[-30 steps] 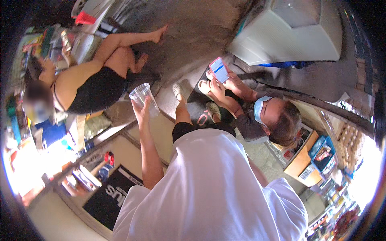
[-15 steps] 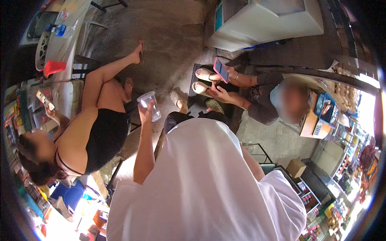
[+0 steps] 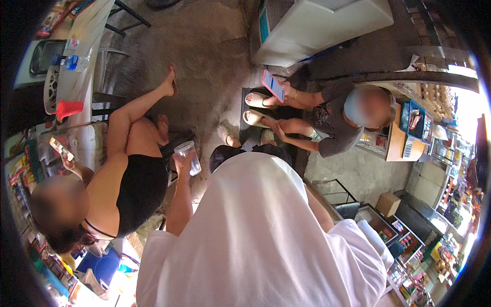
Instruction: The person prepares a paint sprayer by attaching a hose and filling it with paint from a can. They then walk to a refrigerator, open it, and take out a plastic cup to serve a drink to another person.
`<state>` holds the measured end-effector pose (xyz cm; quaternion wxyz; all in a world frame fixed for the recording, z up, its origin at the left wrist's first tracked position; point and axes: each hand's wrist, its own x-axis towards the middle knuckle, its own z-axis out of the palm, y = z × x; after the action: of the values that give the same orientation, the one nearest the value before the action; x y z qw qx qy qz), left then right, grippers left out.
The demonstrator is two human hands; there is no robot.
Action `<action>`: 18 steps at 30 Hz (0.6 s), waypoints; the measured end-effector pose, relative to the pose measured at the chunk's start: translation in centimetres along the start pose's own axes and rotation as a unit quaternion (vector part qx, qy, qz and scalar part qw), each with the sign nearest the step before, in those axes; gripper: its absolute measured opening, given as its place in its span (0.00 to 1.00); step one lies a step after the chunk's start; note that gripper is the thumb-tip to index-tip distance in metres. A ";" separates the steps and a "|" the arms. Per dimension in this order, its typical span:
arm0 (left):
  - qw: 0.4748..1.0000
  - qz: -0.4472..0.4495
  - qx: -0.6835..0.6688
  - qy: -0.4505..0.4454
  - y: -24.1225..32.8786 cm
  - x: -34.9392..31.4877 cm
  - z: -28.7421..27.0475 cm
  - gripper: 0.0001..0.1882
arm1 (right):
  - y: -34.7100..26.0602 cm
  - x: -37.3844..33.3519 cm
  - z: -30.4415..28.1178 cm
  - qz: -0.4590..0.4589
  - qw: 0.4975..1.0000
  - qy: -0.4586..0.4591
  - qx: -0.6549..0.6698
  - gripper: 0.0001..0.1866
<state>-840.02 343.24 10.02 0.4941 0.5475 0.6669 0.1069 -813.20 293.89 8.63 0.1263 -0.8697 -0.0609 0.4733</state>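
Note:
In my left hand (image 3: pixel 182 162) is a clear plastic cup (image 3: pixel 195 165), with my fingers wrapped round its side. The cup is tilted, its wide rim toward the far left, and nothing shows inside it. My right forearm (image 3: pixel 318 211) appears beside the white shirt (image 3: pixel 255 225), but the hand itself is hidden behind the cloth.
A seated person in black (image 3: pixel 143 184) is at the left, holding a phone (image 3: pixel 61 149). Another person, in dark grey (image 3: pixel 332 120), sits far right with a pink phone (image 3: pixel 273 86). A white chest appliance (image 3: pixel 322 36) stands beyond. A red cup (image 3: pixel 69 108) sits on the left table.
My left hand has drawn the cup slightly lower and nearer my body. The person at the right has lowered one hand from the phone to the leg. The view has shifted a little.

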 end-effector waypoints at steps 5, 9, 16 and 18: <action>0.996 0.072 -0.056 -0.021 3.1 -2.3 4.1 0.38 | 4.0 4.4 0.1 -0.013 1.000 -0.017 -0.012 0.17; 0.993 0.107 -0.044 -0.029 3.8 -4.6 5.9 0.39 | 5.4 7.4 -2.1 -0.038 0.999 -0.012 -0.025 0.17; 0.994 0.086 -0.040 0.062 1.0 -8.2 6.0 0.43 | 0.9 7.8 -9.4 -0.159 0.985 0.053 0.037 0.13; 0.990 0.090 -0.078 0.077 -0.1 -8.5 5.4 0.45 | -1.1 7.9 -10.5 -0.169 0.983 0.064 0.040 0.13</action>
<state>-836.68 333.95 11.89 0.4708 0.5552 0.6406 0.2444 -800.06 295.04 8.08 0.2433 -0.8694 -0.1801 0.3906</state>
